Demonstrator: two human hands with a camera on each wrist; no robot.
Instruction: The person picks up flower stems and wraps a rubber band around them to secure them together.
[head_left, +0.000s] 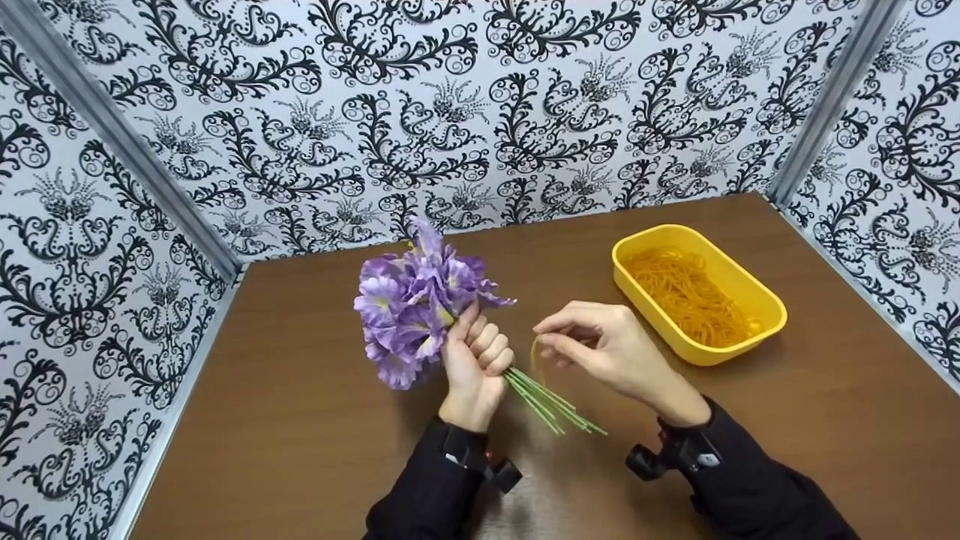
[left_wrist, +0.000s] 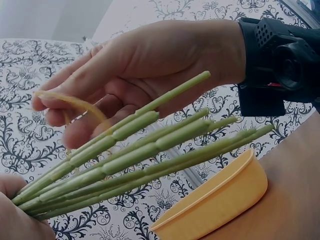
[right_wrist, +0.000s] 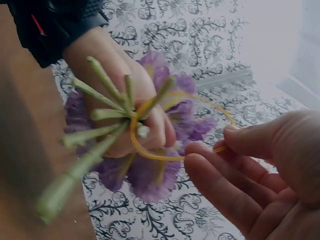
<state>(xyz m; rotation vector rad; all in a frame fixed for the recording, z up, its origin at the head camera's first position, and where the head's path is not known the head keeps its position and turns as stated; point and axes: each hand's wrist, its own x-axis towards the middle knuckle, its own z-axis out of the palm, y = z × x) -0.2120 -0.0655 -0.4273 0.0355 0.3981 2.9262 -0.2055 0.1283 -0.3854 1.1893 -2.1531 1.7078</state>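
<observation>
— What are the hands doing?

— The left hand (head_left: pixel 474 358) is wrapped tight round a bunch of purple flowers (head_left: pixel 414 304), gripping it just below the blooms, so the green stems (head_left: pixel 551 401) fan out past the heel of the hand. The right hand (head_left: pixel 600 346) sits just beside the stems, thumb and fingers pinching a yellow rubber band (right_wrist: pixel 150 145).

— Is the band on the stems?

— From the right wrist view, the band loops round some of the stem ends and stretches back to the pinching fingertips (right_wrist: pixel 235 137). I cannot tell whether it takes in every stem. In the left wrist view the band (left_wrist: pixel 75 104) sits at the fingertips, just above the stems (left_wrist: pixel 140 155).

— Where is all this?

— Above a brown table (head_left: pixel 315 420), with the stem tips pointing down toward the person. Right of the stems, near the right hand, stands a yellow tray (head_left: pixel 765 304) filled with rubber bands (head_left: pixel 686 292). Black-and-white patterned walls (head_left: pixel 300 112) close the table in behind the flowers and on both sides.
</observation>
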